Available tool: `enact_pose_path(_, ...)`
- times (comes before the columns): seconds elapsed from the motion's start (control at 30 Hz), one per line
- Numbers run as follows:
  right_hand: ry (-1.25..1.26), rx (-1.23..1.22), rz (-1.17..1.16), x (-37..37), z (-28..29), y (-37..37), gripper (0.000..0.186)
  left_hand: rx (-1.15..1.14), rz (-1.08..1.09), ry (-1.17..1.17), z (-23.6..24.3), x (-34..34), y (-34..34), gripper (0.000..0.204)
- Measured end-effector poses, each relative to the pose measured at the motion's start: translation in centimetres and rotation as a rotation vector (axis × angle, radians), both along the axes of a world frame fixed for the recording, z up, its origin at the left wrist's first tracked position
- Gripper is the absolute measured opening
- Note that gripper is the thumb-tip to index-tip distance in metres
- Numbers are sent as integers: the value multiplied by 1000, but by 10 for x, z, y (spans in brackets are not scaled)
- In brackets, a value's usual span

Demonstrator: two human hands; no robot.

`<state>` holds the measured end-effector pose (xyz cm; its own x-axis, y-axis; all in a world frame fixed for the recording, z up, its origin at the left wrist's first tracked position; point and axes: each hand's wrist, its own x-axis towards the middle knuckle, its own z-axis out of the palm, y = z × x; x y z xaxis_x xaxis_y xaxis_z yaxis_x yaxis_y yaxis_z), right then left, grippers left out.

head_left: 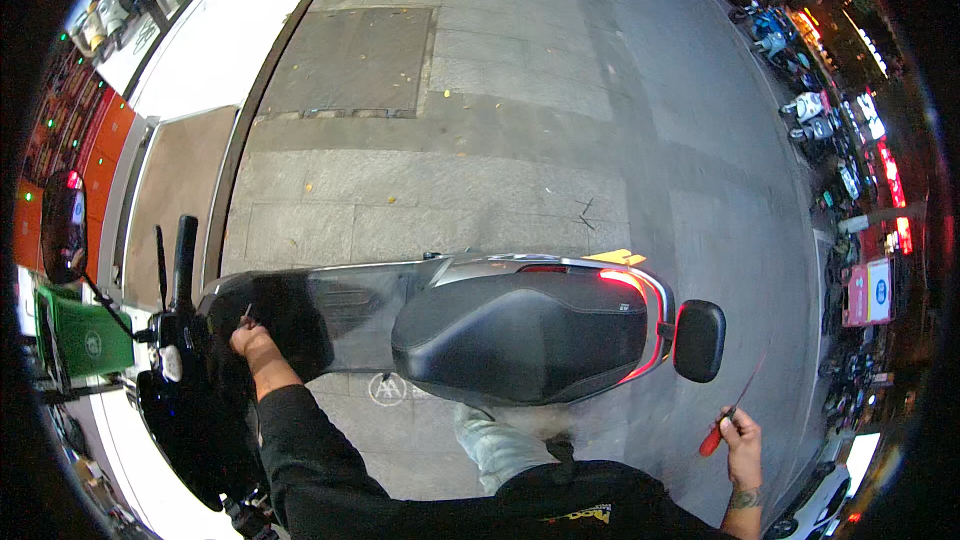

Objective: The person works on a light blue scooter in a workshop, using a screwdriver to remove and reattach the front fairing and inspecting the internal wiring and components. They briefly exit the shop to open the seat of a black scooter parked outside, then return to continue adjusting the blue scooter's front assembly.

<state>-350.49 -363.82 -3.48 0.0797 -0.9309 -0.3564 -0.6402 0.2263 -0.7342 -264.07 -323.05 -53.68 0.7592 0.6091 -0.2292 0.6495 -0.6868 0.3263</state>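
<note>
An electric scooter (515,335) with a black padded seat stands crosswise in front of me, its handlebar at the left. My left hand (252,338) reaches to the dark panel behind the handlebar. Its fingers are closed in a pinch, and a small thin piece shows at their tips, too small to name. Out to the right, beyond the scooter's tail, my right hand (742,440) grips a screwdriver (711,439) by its red handle. The long thin shaft points up and away, apart from the scooter. A red tail light (655,300) glows around the seat's rear.
The handlebar grip (185,265) and a round mirror (66,225) stick up at the left. A black backrest (700,340) juts from the tail. A green bin (85,330) stands at far left. Parked scooters (805,108) line the right side, beyond grey paving (520,140).
</note>
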Motion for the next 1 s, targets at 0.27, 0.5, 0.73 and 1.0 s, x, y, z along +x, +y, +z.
enact_pose_path(0.27, -57, 12, 33, 6, 5, -15, 27, -570, 475, -445, 73, -97, -112, 62)
enact_pose_path(0.5, -78, -5, -51, -33, 0, -13, 27, -928, -1471, -263, 136, -457, -428, 29)
enact_pose_path(0.73, -59, -110, -44, -116, -9, -15, 28, 47, -2390, -128, 164, -615, -567, 73)
enact_pose_path(1.0, -187, -82, -59, -197, -55, -92, 29, -813, -2339, -90, 94, -603, -646, 59)
